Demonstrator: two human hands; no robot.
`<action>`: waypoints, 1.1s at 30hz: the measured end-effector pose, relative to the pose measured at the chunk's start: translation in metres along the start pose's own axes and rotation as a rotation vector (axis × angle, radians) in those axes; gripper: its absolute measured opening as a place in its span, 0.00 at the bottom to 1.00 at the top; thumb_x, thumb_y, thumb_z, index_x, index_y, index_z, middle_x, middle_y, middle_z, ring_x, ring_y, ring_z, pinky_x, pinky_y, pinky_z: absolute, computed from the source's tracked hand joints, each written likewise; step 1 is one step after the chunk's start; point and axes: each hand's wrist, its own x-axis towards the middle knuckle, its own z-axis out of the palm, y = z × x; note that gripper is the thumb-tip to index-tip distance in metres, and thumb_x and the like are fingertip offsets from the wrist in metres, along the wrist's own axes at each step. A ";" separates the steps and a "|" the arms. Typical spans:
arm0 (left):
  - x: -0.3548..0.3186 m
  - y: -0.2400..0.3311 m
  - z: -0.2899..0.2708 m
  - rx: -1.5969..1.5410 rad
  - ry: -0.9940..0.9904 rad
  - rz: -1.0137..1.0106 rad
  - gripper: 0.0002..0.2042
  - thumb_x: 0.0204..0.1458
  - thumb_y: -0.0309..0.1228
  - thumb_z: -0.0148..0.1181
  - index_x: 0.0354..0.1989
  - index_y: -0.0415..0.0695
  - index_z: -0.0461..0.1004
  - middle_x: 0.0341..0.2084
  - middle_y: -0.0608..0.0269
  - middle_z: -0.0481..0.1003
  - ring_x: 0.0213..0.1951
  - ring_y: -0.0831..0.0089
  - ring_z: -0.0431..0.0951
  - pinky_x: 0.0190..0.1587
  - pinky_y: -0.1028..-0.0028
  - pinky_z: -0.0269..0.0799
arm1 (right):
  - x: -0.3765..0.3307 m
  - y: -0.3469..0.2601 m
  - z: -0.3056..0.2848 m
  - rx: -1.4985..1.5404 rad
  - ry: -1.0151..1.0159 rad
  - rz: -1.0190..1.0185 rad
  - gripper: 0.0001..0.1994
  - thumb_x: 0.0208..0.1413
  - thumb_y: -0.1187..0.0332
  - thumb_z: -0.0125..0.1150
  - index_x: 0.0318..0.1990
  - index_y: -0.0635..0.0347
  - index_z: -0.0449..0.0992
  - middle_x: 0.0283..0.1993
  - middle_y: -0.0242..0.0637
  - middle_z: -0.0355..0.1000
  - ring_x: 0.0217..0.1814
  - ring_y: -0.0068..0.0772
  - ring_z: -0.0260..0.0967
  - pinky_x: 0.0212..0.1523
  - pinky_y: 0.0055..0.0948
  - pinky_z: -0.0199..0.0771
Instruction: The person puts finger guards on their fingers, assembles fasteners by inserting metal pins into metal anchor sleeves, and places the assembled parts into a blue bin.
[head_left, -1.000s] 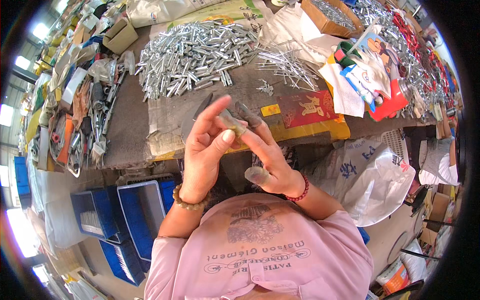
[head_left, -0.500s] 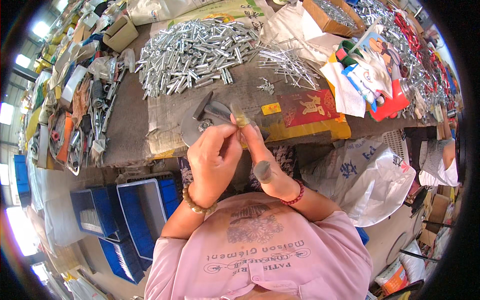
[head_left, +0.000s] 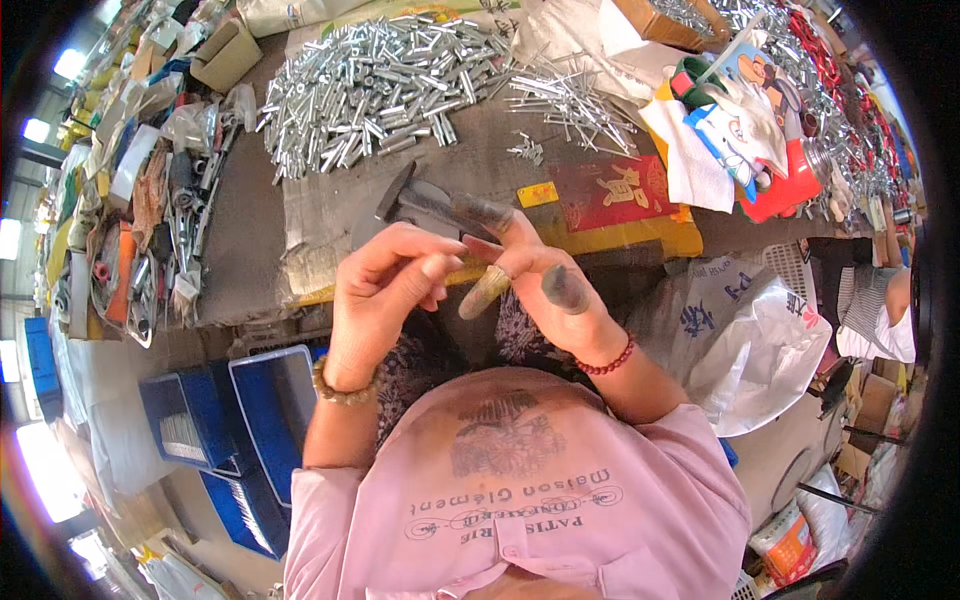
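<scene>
Tan finger cover (head_left: 485, 292) points down-left, long axis diagonal.

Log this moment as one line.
left hand: fingers bent, contents unclear | right hand: finger covers on | beyond hands: metal tube pile, thin rod pile

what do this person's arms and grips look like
Pale pink short sleeves, with a tan beaded bracelet on the left and a red beaded bracelet on the right. The right grip wears two dark grey finger covers and one yellowish cover; the left grip shows none.
</scene>
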 end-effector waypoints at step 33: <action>-0.017 -0.019 0.016 -0.050 0.167 -0.102 0.05 0.66 0.27 0.62 0.46 0.41 0.80 0.36 0.70 0.82 0.34 0.85 0.77 0.34 0.82 0.72 | -0.013 0.024 0.014 1.031 -0.266 0.428 0.52 0.56 0.19 0.31 0.83 0.35 0.39 0.48 0.59 0.79 0.24 0.44 0.79 0.34 0.39 0.82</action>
